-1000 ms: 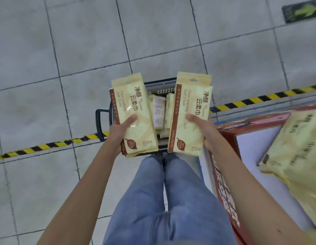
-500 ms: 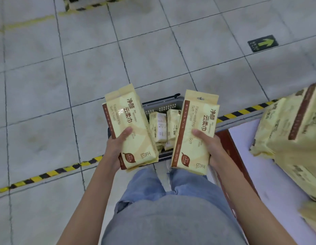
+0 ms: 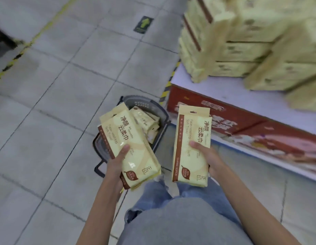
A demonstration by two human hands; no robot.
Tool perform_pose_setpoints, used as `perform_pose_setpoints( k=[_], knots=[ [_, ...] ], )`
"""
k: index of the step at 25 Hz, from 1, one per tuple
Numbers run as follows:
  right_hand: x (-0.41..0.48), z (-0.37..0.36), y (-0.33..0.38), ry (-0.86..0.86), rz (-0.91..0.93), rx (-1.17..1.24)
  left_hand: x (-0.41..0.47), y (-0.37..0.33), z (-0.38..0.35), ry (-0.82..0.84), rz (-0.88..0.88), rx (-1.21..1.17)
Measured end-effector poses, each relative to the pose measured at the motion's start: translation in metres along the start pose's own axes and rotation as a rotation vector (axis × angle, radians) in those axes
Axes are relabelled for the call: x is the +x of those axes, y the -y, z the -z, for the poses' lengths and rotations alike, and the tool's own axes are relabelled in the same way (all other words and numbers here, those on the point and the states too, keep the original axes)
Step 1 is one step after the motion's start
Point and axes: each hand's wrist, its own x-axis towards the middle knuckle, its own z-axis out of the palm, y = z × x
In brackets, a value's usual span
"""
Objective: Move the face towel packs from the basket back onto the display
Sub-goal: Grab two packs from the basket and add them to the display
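Face towel pack (image 3: pixel 134 147), tilted: left hand (image 3: pixel 115 162) grips its lower part, thumb across the front. Second pack (image 3: pixel 190 138), upright: right hand (image 3: pixel 209 157) grips it the same way. First pack is over the near edge of the grey basket (image 3: pixel 145 104), which stands on the floor (image 3: pixel 47 121) with more packs (image 3: pixel 146 121) inside. Display platform (image 3: pixel 224 96) is just right of the basket. Stacked packs (image 3: pixel 242 41) line its far edge, blurred.
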Motion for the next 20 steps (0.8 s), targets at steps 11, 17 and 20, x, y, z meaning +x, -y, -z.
perform_pose_setpoints(
  k=[11,17,20],
  knots=[
    [-0.102,0.143,-0.103,-0.443,0.119,0.52,-0.041,0.089,-0.147,0.491,0.071,0.549],
    [-0.162,0.238,-0.168,-0.58,0.149,0.703,-0.099,0.196,-0.2,0.605,0.157,0.776],
    [-0.186,0.285,-0.197,-0.617,0.156,0.751,-0.128,0.25,-0.213,0.646,0.198,0.783]
  ],
)
